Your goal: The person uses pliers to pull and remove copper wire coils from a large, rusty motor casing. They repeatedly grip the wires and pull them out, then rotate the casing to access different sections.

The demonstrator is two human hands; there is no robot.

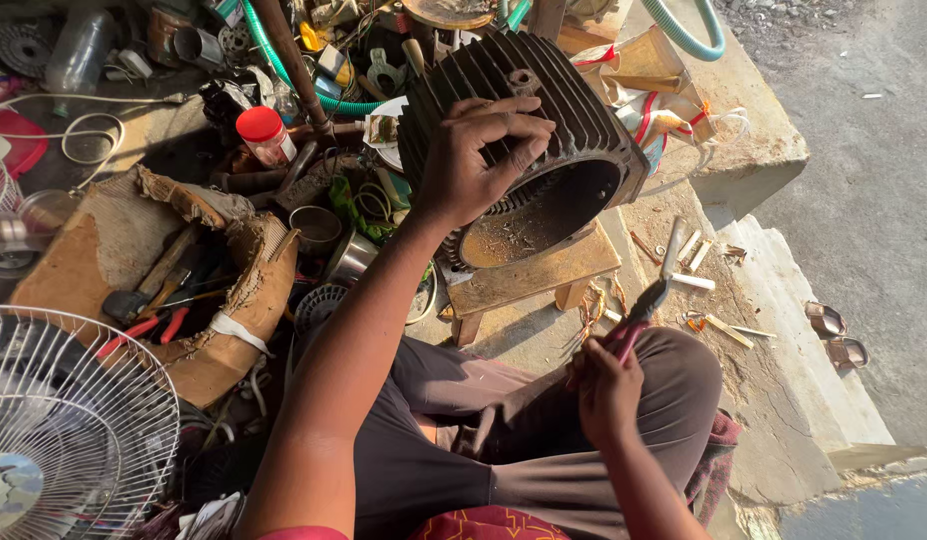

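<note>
A dark ribbed motor housing (584, 130) lies on its side on a small wooden stool (529, 280), its open end facing me. My left hand (479, 160) rests on top of the housing, fingers gripping its fins near the rim. My right hand (606, 385) hovers over my right knee and holds pliers (652, 290) with red handles, their jaws pointing up toward the stool. Brown trousers cover my crossed legs below.
A torn cardboard box (134, 280) of hand tools sits at left, with a wire fan guard (64, 430) below it. Cans, a red-capped jar (264, 135), green hose (284, 60) and scrap crowd the back. Wood slips litter the concrete ledge (764, 300); sandals (834, 335) lie at right.
</note>
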